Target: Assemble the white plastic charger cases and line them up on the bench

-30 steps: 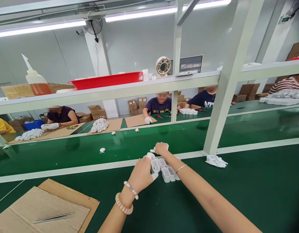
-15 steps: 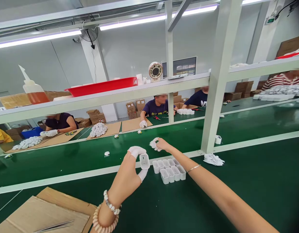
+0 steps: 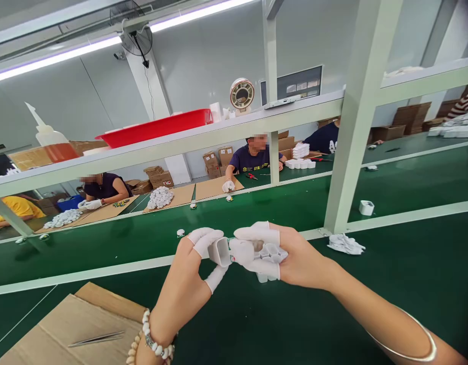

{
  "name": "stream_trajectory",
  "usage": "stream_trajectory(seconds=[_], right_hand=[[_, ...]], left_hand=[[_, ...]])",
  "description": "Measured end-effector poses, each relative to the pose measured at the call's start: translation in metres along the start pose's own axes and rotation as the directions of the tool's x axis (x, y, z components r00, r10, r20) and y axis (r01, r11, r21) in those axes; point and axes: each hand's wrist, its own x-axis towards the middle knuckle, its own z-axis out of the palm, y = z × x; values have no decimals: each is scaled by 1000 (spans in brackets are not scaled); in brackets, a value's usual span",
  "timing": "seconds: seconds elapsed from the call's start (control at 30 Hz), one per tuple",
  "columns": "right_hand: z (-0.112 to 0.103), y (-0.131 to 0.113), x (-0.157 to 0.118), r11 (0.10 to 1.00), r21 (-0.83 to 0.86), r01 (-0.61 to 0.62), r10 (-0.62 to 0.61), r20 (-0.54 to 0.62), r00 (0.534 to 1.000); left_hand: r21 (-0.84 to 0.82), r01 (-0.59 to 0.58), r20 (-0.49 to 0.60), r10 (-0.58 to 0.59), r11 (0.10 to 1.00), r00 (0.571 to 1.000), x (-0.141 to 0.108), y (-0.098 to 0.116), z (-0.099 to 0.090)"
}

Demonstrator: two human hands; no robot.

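My left hand [image 3: 196, 268], with white finger covers, holds a small white open box [image 3: 220, 252] between thumb and fingers, its opening turned to the right. My right hand [image 3: 287, 253], also in finger covers, pinches a round white part with a green edge [image 3: 241, 252] right beside the mouth of the box. Behind and below my right hand stand several white open boxes [image 3: 272, 253], partly hidden by the fingers.
Cardboard sheets [image 3: 55, 329] with tweezers [image 3: 97, 338] lie at lower left. A post [image 3: 351, 167] rises from the bench near a crumpled white cloth [image 3: 346, 244]. Small parts and a white box [image 3: 366, 207] lie on the green belt [image 3: 143, 248]. People sit across it.
My right hand has come back from over the belt to the box in my left hand, now with the round white part in clear view. The camera view has shifted slightly.
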Motion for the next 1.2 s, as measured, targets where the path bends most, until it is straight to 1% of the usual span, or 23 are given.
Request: stream_trajectory(seconds=[0.1,0.2,0.33,0.43,0.53,0.63,0.77,1.0,1.2], right_hand=[[6,-1,-2,987,-116,114,-117,-16,993],[9,2,-1,963,-227,148,-154,-12,988],[6,3,0,966,-237,106,-98,45,994],[6,2,-1,949,-306,79,-61,69,996],[8,0,-3,916,-397,55,-25,80,996],[10,-1,-4,884,-464,57,-19,87,996],[13,-1,-5,847,-526,75,-46,68,997],[13,-2,-7,845,-535,13,44,94,995],[15,-1,-8,828,-560,4,48,77,996]], left_hand=[[82,-64,-9,65,995,998,-2,1,-2],[144,-86,-22,90,986,996,-3,2,-4],[199,-115,-35,124,973,992,-2,3,-5],[223,-146,-47,160,964,986,0,2,-5],[238,-155,-47,171,959,984,1,1,-3],[250,-158,-33,172,955,985,1,0,-1],[259,-165,-22,177,952,984,2,-1,0],[255,-168,-13,177,952,984,2,1,2],[246,-181,-20,192,952,981,1,0,4]])
